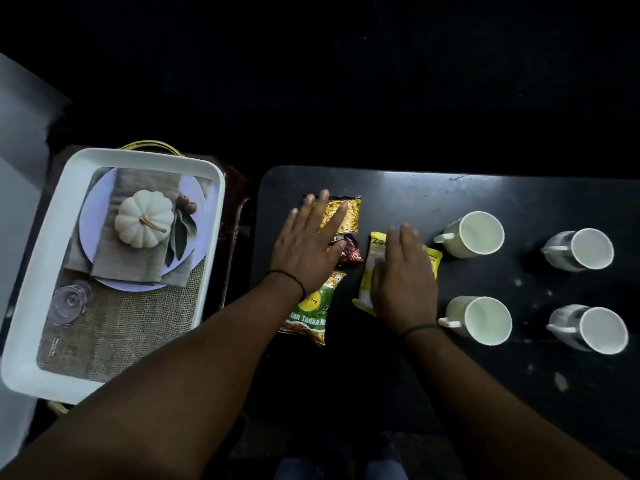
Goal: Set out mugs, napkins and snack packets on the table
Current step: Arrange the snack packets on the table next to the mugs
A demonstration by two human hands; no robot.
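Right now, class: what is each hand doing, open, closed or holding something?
Left hand: open, flat on the snack packets, gripping nothing.
Right hand: open, flat on the yellow packet, gripping nothing.

Both bare forearms reaching forward, left hand (309, 244) flat, palm down, fingers spread, right hand (403, 275) flat too — fingers together, slightly blurred — a dark band on each wrist

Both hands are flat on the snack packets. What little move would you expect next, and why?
Probably the right hand slides the yellow packet a little straighter. It lies tilted beside the four mugs, which already stand in neat pairs. The left hand rests open on the other packets. No napkins are visible on the table.
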